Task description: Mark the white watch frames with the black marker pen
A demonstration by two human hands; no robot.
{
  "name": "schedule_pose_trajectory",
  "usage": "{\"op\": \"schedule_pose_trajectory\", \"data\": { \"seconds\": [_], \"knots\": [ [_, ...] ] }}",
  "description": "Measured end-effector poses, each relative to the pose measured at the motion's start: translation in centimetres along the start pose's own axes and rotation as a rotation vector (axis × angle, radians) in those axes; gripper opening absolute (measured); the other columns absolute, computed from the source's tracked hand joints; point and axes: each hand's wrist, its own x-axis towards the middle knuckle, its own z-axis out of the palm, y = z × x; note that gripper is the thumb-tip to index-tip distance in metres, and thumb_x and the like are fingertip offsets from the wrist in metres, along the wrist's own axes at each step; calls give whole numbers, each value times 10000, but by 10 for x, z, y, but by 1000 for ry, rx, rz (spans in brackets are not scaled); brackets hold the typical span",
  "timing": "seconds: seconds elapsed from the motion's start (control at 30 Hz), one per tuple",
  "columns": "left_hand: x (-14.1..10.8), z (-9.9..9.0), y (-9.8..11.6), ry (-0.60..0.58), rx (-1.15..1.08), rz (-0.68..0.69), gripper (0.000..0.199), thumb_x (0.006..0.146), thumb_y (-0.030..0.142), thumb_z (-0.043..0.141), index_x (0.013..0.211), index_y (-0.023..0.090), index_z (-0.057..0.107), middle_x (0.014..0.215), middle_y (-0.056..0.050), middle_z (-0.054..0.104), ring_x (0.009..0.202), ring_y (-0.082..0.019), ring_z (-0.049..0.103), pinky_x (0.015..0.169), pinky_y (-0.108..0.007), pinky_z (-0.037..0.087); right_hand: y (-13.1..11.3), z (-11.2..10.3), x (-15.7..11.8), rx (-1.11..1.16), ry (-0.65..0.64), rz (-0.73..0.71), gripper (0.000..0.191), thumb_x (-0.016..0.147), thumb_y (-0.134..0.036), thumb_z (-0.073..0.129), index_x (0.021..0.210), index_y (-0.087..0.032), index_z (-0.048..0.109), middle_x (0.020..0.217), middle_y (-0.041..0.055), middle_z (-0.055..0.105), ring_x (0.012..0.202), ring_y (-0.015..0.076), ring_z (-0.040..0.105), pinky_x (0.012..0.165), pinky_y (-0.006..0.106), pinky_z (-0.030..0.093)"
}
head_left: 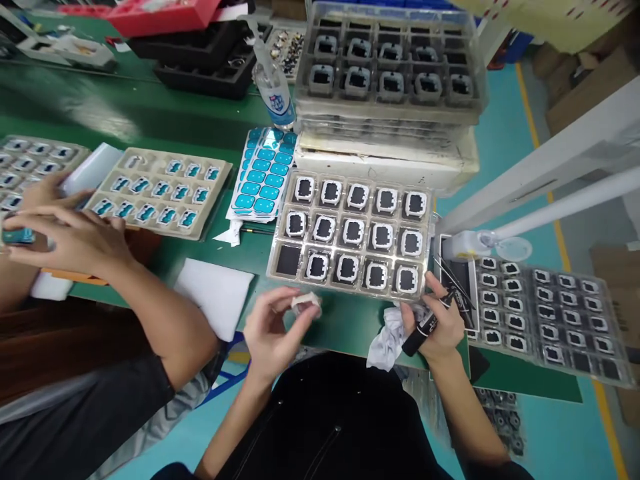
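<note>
My left hand [273, 330] pinches a small white frame [306, 304] between thumb and fingers, just off the tray's near edge. My right hand [443, 327] is closed around a black marker pen [425, 333], its fingertips at the tray's near right corner. The clear plastic tray [337, 285] holds rows of white frames with dark centres; its front left pocket shows only a dark bottom. A crumpled white cloth [387, 339] lies beside my right hand at the table edge.
At left a co-worker's hands [75, 233] work by a beige tray [200, 230] of teal-centred parts. Teal sticker sheets [263, 175], a pump bottle [275, 93] and stacked trays [385, 113] stand behind. More filled trays [565, 320] and a white post [545, 160] are at right.
</note>
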Motion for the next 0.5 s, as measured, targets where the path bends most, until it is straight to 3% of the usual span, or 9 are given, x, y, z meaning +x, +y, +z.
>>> {"op": "schedule_pose_trajectory", "data": {
  "seconds": [0.1,0.2,0.3,0.37,0.5],
  "knots": [
    [-25,26,-5,-198,-227,-328,321,977,438,943,1196,319,740,956,-27,848,756,-254,851,633,-387,706,2,-1,-1,75,40,0,545,927,-259,944,1384,-279,646,1536,192,809,1198,364,891,820,485,797],
    [-34,49,-17,-317,-360,-513,372,947,499,960,1141,276,734,963,-43,822,769,-234,829,664,-377,724,10,-1,-8,204,205,37,448,956,-209,852,1354,-285,661,1405,144,862,1040,327,895,690,467,776],
    [-31,57,-31,-395,-351,-515,524,847,414,1040,1252,252,751,1065,-64,848,923,-234,849,870,-394,761,21,0,-15,192,414,58,311,1003,-278,794,1291,-283,678,1163,85,883,827,282,860,591,445,731],
    [-28,56,-39,-490,-320,-488,601,836,352,1038,1348,243,744,1173,-84,865,1046,-249,864,976,-405,756,27,-1,-18,136,484,56,236,1049,-387,758,1238,-263,689,1023,60,851,702,254,823,581,445,715],
    [-27,54,-44,-574,-232,-385,488,924,285,928,1369,238,735,1197,-78,864,1073,-240,864,1004,-396,748,20,-10,-20,88,420,132,242,1123,-447,684,1227,-233,730,894,37,812,609,224,781,620,429,690]
  ]
}}
